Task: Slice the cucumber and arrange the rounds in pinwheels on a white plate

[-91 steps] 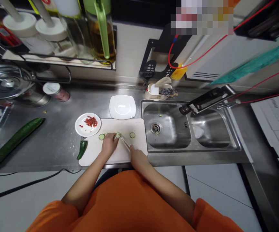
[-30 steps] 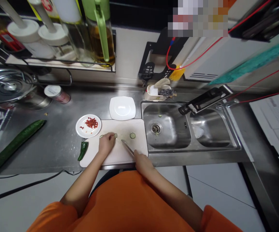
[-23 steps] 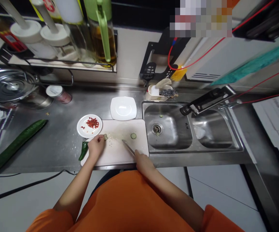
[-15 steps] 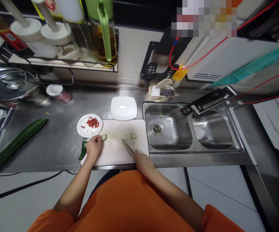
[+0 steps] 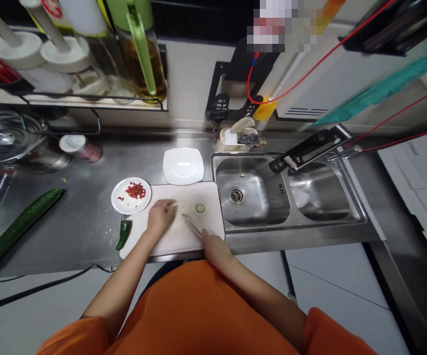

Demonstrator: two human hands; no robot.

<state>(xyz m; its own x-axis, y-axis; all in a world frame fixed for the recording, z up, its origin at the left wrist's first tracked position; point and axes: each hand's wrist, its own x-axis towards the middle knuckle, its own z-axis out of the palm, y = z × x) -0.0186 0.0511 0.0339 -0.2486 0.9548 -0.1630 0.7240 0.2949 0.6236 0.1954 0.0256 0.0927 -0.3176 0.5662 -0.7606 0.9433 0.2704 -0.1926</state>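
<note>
My right hand [image 5: 216,246] grips a knife [image 5: 191,224], its blade pointing up and left over the white cutting board [image 5: 169,241]. Above the board's left half, my left hand [image 5: 161,215] is closed in a pinch. A thin pale edge of a cucumber slice [image 5: 175,203] shows at its fingertips, somewhat blurred. Another cucumber slice [image 5: 200,208] lies flat on the board, right of the blade tip. By the board's left edge is a piece of green pepper [image 5: 124,234]. Chopped red bits [image 5: 136,190] sit on a round white plate [image 5: 119,203] up and left of my left hand.
An empty-looking square white plate [image 5: 182,166] stands behind the board. To the right is a double sink [image 5: 252,197] with a black faucet [image 5: 305,150]. A whole cucumber [image 5: 19,231], a lidded jar [image 5: 81,148] and a metal pot [image 5: 43,160] occupy the left counter.
My left hand has moved right across the board, and the cucumber slice at its fingertips has come along. The knife stays almost in place. The whole view has shifted slightly.
</note>
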